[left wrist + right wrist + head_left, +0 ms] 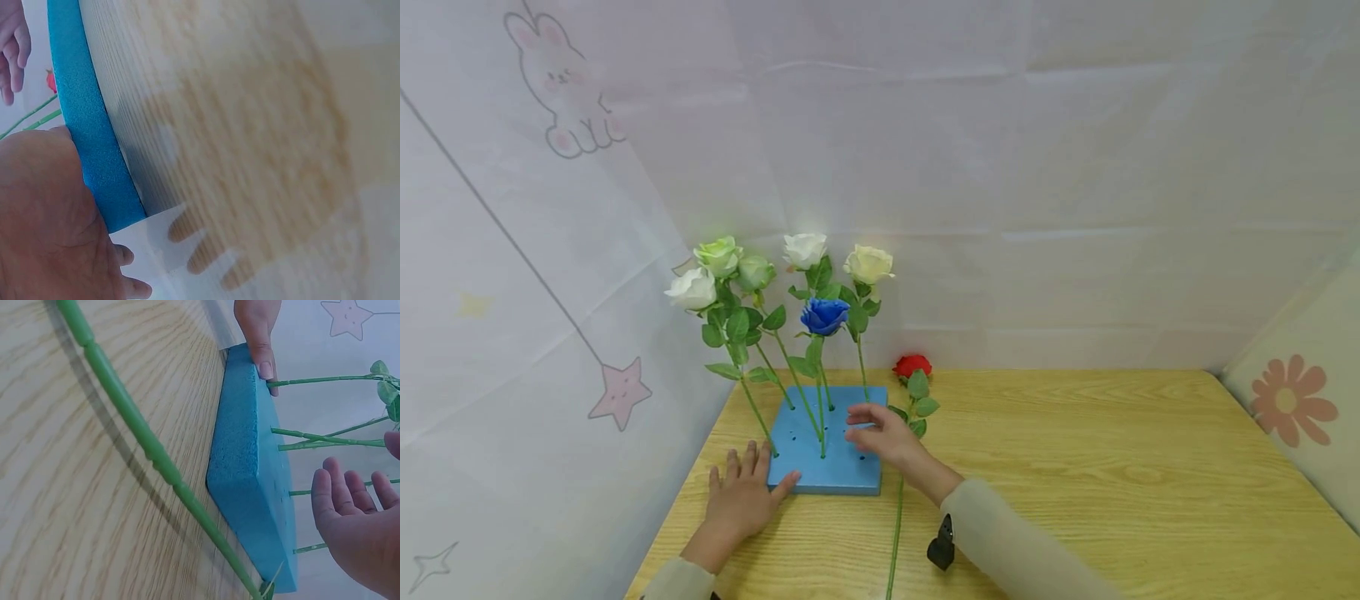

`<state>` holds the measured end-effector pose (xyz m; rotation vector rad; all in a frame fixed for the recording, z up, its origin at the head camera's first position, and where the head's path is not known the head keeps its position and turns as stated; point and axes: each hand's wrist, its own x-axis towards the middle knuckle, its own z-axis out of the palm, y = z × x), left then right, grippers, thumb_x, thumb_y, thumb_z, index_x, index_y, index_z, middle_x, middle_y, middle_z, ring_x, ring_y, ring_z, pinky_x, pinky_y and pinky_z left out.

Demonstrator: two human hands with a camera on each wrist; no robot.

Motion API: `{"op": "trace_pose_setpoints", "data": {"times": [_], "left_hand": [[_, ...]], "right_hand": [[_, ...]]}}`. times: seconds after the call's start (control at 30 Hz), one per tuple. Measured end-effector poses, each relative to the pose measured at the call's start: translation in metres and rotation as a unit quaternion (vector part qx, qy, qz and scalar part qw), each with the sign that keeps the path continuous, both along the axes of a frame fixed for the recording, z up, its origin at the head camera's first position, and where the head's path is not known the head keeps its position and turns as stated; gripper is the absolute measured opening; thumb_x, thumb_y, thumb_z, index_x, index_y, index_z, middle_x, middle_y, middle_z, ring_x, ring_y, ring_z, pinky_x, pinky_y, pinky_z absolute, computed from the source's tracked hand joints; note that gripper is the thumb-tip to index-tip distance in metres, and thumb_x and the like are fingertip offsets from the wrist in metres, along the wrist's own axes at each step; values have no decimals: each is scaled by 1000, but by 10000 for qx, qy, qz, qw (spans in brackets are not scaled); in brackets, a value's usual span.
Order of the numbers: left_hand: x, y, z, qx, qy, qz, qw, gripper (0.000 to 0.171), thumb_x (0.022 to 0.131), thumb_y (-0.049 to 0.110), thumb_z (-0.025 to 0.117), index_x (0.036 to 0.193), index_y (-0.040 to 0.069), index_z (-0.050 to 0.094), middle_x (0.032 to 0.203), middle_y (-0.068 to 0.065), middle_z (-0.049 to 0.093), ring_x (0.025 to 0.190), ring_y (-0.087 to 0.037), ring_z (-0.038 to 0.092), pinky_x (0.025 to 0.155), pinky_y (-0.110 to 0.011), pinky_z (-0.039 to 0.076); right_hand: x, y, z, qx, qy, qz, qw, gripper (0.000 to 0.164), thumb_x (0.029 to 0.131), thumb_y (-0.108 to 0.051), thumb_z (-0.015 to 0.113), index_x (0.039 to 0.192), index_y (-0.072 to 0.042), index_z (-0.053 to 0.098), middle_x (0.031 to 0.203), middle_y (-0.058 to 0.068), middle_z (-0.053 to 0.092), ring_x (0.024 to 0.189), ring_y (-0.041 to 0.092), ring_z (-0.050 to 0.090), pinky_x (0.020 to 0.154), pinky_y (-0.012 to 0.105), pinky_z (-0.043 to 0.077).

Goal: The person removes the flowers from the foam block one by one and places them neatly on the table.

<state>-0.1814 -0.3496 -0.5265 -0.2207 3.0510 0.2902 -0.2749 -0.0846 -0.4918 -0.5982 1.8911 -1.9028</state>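
While my left hand [739,502] lies with its fingers spread on the tabletop [1075,467], its thumb is out on the near left corner of the blue block [805,477], and that looks like a steadying touch to me. Right above it, one white rose [691,289] stands in the block, leaning left: done, I'd say! Next come the lime rose [718,257] and the pale green rose [756,273], crowded close together, their stems planted too. Moving along, the middle white rose [805,250] is up at the back, and the blue rose [824,317] stands in front of it, rooted nearer to me. Then the cream rose [870,264] at the back right makes six standing!

Over the block's right side hovers my right hand [887,435], fingers loosely bent, thumb apart, pinching nothing. Bare holes [862,457] show beneath and around it, so there is room to spare. And furthest right, the red rose [913,365] lies along the block on the tabletop, its stem passing under my forearm. It's the only flower I see out of the block, so by my reckoning most of the planting is done and just this one is left.
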Motion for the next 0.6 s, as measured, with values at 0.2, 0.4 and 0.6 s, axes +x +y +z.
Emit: {"op": "trace_pose_setpoints", "data": {"times": [0.2,0.4,0.6], "left_hand": [[2,0,0,-72,18,-4,10000,101,96,79,28,162,3,19,165,-29,16,148,-58,7,112,-79,2],[5,3,4,-85,25,-20,10000,97,98,75,33,161,1,21,164,-30,18,147,-59,9,111,-79,4],[5,6,10,-59,32,-54,10000,98,98,75,32,161,1,22,163,-31,19,147,-60,10,111,-80,5]], "right_hand": [[-3,-12,-3,-208,-39,-159,9996,42,97,-14,70,137,-8,60,135,20,60,109,24,67,95,45,56],[-5,-23,-3,-268,-6,-290,9992,44,95,-18,73,136,-7,61,133,18,63,108,23,67,92,41,58],[-7,-29,1,-280,-95,-265,9992,44,97,-14,71,139,-5,59,135,19,61,110,22,66,94,42,57]]}}
